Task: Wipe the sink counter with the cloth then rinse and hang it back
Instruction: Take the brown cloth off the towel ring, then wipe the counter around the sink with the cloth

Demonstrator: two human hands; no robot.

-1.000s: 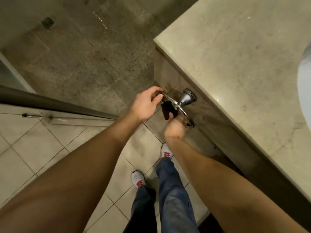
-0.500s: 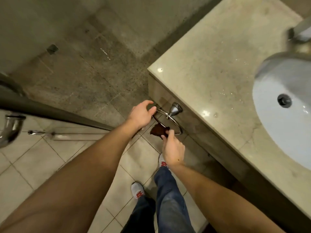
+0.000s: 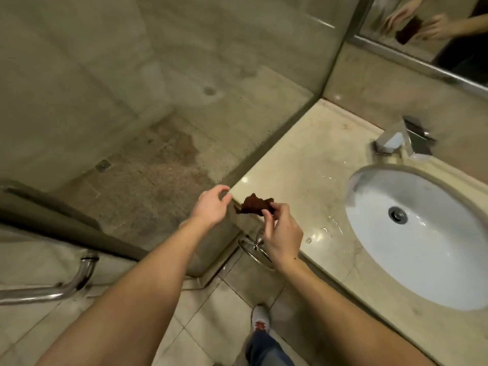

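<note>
The crumpled dark-brown cloth [image 3: 254,205], its long axis running left to right, is hanging over the marble counter's [image 3: 303,165] near corner as we are pinching its right end with our right hand [image 3: 282,235], our left hand [image 3: 211,207] hovering loosely open just beside it.

No legible text, label, brand, number or sign found on any surface or object in view.
</note>
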